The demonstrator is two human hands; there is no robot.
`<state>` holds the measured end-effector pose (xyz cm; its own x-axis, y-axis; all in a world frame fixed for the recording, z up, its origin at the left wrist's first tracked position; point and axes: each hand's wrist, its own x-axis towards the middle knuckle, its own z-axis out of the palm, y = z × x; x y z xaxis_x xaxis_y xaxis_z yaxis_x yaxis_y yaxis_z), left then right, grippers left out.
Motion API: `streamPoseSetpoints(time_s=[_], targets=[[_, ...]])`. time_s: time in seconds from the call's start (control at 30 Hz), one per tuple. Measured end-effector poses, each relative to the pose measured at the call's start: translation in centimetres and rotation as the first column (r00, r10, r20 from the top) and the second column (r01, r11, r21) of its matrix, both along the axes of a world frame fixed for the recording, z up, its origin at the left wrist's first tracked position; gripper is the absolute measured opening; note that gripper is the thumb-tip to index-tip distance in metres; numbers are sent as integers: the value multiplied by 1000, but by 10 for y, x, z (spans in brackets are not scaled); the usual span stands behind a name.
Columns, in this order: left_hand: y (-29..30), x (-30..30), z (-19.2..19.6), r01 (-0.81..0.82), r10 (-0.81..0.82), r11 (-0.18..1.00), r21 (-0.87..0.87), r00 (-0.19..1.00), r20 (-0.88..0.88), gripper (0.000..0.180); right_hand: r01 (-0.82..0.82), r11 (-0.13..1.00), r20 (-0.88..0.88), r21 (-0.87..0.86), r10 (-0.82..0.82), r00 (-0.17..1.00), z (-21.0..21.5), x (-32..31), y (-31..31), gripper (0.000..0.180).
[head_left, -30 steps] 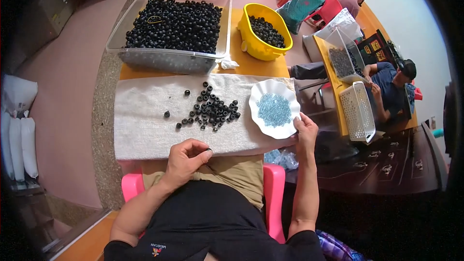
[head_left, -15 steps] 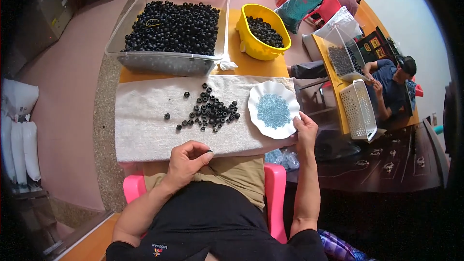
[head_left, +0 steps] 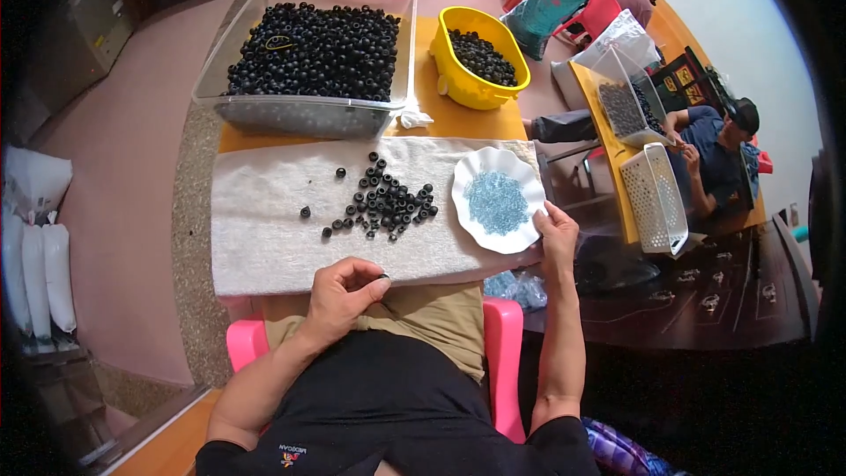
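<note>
Black bead (head_left: 384, 277) pinched between thumb and forefinger, your left hand (head_left: 345, 298) is at the near edge of the towel (head_left: 256, 247). Your right hand (head_left: 557, 234), well apart from the left, is clamped on the rim of a white plate (head_left: 504, 244) at the towel's right side; pale blue beads (head_left: 499, 203) fill the plate's middle. Loose black beads (head_left: 397, 205) lie in a cluster at the middle of the towel. Beyond the towel's far edge stands a clear bin (head_left: 304, 119), and beyond the towel's far right corner a yellow tub (head_left: 454, 79), both holding more black beads (head_left: 317, 48).
</note>
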<state>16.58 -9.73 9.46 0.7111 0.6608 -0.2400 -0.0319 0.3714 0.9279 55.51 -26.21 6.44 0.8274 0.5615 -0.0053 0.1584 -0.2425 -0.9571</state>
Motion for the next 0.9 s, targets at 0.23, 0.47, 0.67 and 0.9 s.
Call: streamPoseSetpoints(time_s=[0.23,0.47,0.67,0.9], targets=[[0,0,3,0,0,1000,5,1000,-10,13,-31,997,51,-74,34,998,-3,13,4,36],[-1,-1,0,-19,19,1000,-9,1000,7,13,40,991,312,-128,2,950,23,8,22,26],[0,-1,4,-11,11,1000,7,1000,-8,12,112,938,562,-327,98,821,10,-5,-2,31],[-1,1,6,-3,3,1000,15,1000,-1,13,-16,964,285,-266,95,954,-8,-12,-3,29]])
